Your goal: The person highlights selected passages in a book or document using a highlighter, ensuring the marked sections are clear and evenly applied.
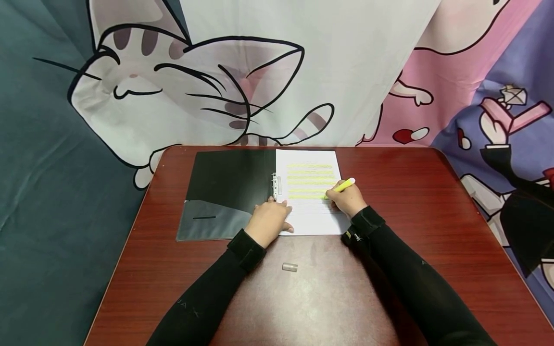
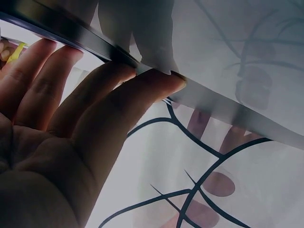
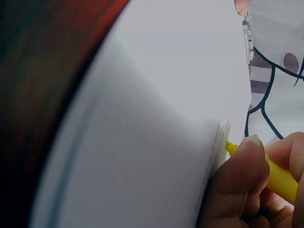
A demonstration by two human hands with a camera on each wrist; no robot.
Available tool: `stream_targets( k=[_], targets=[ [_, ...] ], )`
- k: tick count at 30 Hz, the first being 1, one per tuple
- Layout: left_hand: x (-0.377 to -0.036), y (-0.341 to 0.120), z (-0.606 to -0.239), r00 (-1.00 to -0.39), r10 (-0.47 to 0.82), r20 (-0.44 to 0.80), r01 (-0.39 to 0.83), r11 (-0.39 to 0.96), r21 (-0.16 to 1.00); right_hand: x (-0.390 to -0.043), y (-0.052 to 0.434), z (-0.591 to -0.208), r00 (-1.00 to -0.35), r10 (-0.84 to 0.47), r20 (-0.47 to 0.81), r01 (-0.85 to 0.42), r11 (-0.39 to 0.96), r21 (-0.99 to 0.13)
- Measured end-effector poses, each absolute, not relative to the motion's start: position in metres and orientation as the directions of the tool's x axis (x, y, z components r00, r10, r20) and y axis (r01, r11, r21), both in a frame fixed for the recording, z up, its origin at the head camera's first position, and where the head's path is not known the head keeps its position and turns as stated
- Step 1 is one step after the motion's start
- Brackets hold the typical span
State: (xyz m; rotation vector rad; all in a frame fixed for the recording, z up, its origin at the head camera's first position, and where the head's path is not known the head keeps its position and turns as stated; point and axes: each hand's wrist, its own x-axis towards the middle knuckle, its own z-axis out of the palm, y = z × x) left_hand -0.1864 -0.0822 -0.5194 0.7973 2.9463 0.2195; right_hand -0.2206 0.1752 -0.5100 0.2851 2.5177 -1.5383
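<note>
A yellow highlighter [image 1: 345, 185] is pinched in my right hand [image 1: 349, 199], its tip at the printed lines of a white sheet [image 1: 311, 223]. Yellow strokes cover many of those lines. In the right wrist view the highlighter [image 3: 281, 180] sits between thumb and fingers, with its tip at the page. The sheet lies on the right side of an open dark folder [image 1: 235, 173] with a metal clip [image 1: 274, 185]. My left hand [image 1: 269, 221], fingers extended, rests across the folder's middle and the sheet's left edge; in the left wrist view the fingers [image 2: 102, 95] touch the folder's surface.
A small grey piece [image 1: 290, 267] lies on the reddish-brown table [image 1: 415, 192], nearer than the folder. A clear pocket [image 1: 212, 221] covers the folder's lower left. Behind the table hangs a cloth [image 1: 346, 57] with cartoon drawings. Something black [image 1: 525, 226] stands at the far right.
</note>
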Motion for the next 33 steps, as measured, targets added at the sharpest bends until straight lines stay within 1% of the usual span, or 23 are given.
stream_targets(
  k=[5,11,22,33],
  targets=[
    [-0.186,-0.083,-0.519,-0.860,0.509,-0.035,0.500,0.854,0.145,-0.220,0.176,-0.510,-0.963,0.071,-0.260,0.264,0.443,-0.857],
    [-0.186,-0.083,-0.518,-0.858,0.513,-0.035,0.503,0.851,0.155,-0.219,0.178,-0.508,-0.961,0.075,-0.266,0.272,0.438,-0.857],
    [-0.186,-0.084,-0.520,-0.854,0.519,-0.015,0.511,0.846,0.150,-0.220,0.183,-0.509,-0.964,0.081,-0.254,0.261,0.475,-0.840],
    [-0.186,-0.084,-0.519,-0.854,0.521,-0.015,0.513,0.846,0.147,-0.219,0.187,-0.508,-0.960,0.097,-0.264,0.277,0.486,-0.829]
  ],
)
